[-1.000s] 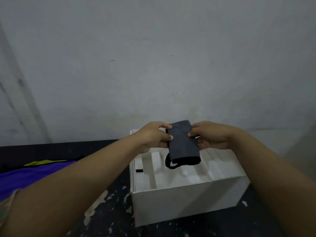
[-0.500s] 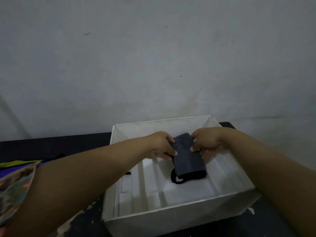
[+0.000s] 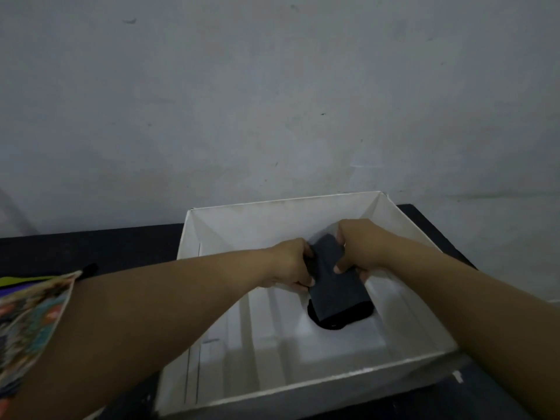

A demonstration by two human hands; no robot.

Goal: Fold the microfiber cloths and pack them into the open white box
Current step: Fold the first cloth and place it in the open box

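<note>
A folded dark grey microfiber cloth [image 3: 336, 289] sits low inside the open white box [image 3: 272, 213], its near end resting on the moulded white insert. My left hand [image 3: 291, 263] grips the cloth's left edge. My right hand [image 3: 360, 248] grips its right edge and far end. Both hands are inside the box, below its rim. A black loop or fold shows under the cloth's near end.
The box stands on a dark table [image 3: 91, 247] against a grey wall [image 3: 272, 101]. Yellow and purple cloths [image 3: 18, 281] lie at the far left edge, partly hidden by my patterned sleeve [image 3: 30, 322]. The box's insert has several ribbed slots.
Both hands have lowered the folded cloth from above the box down into it. The view has tilted down and moved closer, so the box's inside now shows.
</note>
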